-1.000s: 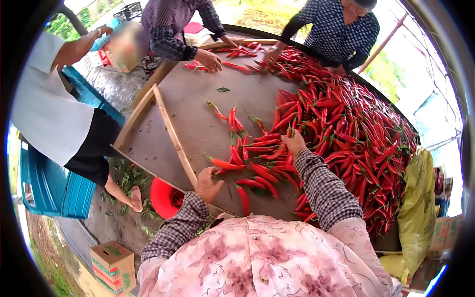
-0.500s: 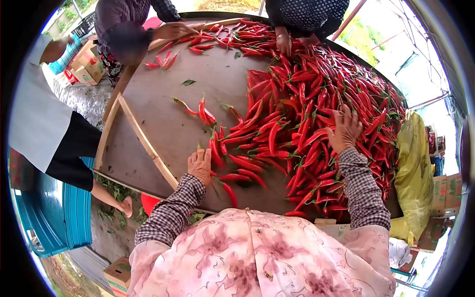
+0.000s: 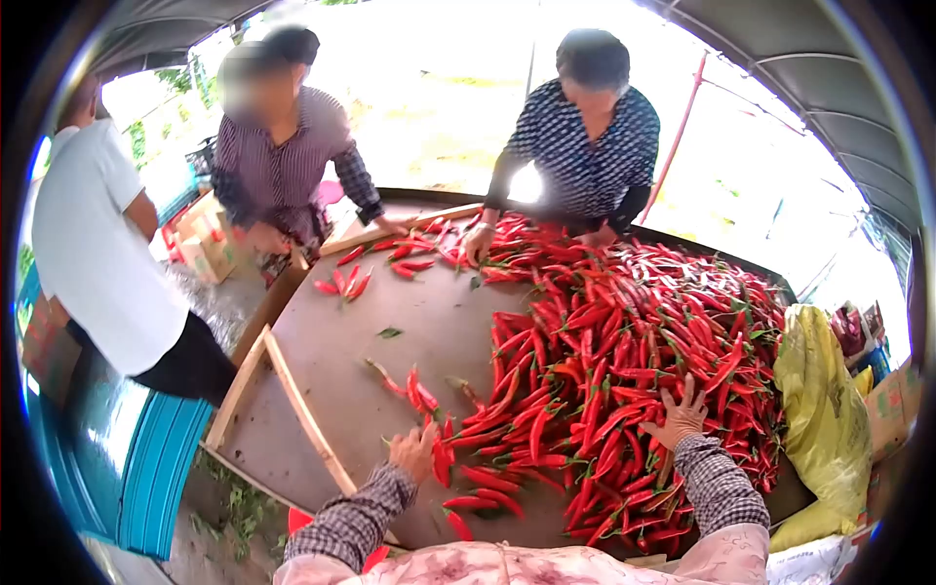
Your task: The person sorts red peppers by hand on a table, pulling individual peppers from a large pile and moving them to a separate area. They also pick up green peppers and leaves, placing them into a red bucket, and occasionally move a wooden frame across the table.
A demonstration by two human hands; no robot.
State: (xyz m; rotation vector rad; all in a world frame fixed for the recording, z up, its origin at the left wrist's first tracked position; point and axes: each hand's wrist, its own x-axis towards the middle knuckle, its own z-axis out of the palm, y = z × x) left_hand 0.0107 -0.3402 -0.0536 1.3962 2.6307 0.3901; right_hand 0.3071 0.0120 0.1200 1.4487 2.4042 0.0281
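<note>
Two open hands, left beside scattered chillies, right spread flat on chilli heap.

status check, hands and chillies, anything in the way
Left hand flat, open, touching loose chillies. Right hand spread open on the pile. Two people sorting at the far end, clear of both hands.

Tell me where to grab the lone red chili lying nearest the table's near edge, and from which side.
Pinch the chili at mid-body from above. It lies flat on the board, apart from the others, slanting toward the near edge, just right of the left hand.
</note>
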